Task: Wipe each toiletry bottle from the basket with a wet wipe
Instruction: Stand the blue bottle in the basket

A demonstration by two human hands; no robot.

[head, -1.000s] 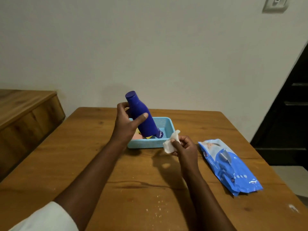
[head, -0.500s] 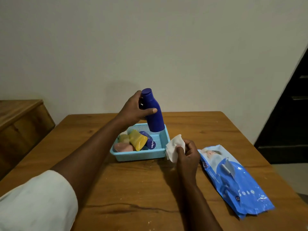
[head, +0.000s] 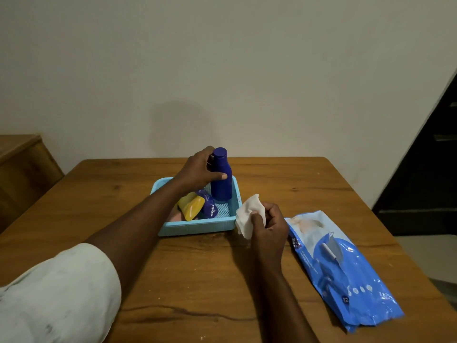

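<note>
A tall dark blue bottle (head: 221,180) stands upright in the far right corner of the light blue basket (head: 197,226); my left hand (head: 197,170) is wrapped around its upper part. Lying in the basket are a yellow bottle (head: 192,206), a smaller dark blue bottle (head: 209,206) and a pinkish item (head: 175,216), partly hidden by my forearm. My right hand (head: 269,226) holds a crumpled white wet wipe (head: 247,216) just right of the basket's front corner.
A blue pack of wet wipes (head: 341,268) lies on the wooden table (head: 197,280) to the right of my right hand. A wooden cabinet (head: 22,164) stands at the left, and a dark doorway (head: 430,169) at the right.
My left hand has brought the tall blue bottle from a tilted hold above the basket down to upright in the basket's far right corner. The right hand with the wipe barely moved.
</note>
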